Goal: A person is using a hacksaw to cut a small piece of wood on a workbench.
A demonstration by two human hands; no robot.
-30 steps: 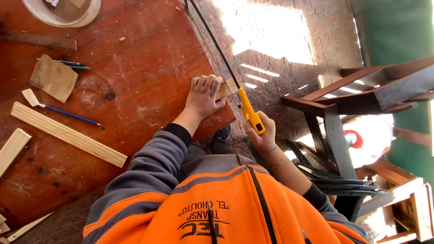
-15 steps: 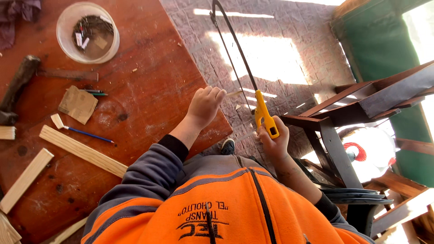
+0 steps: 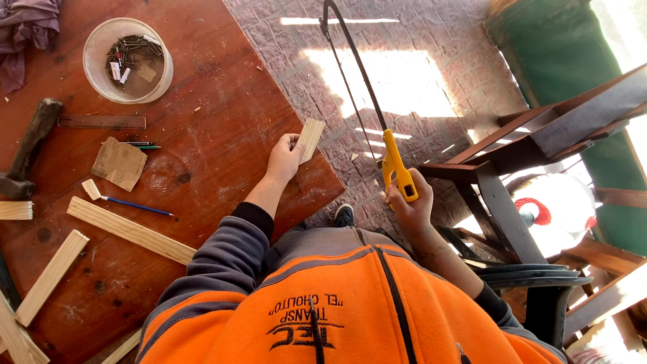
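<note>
My left hand [image 3: 284, 159] grips a small flat piece of light wood [image 3: 311, 138] at the right edge of the reddish-brown table [image 3: 209, 101]. The piece sticks out over the table edge. My right hand [image 3: 411, 209] holds the yellow handle of a hacksaw [image 3: 397, 174]; its black frame and thin blade [image 3: 354, 81] reach away over the paved floor. The saw is off to the right of the wood piece, not touching it.
On the table lie a white bowl of nails and bits [image 3: 128, 59], a hammer [image 3: 27, 152], a metal ruler [image 3: 101, 122], sandpaper [image 3: 119, 164], a blue pencil [image 3: 135, 205] and several wood strips [image 3: 128, 230]. Dark wooden furniture frames [image 3: 539, 141] stand at the right.
My left hand has lifted off the table edge and now holds the cut wood piece. The saw has swung away to the right, clear of the table. The view has shifted up.
</note>
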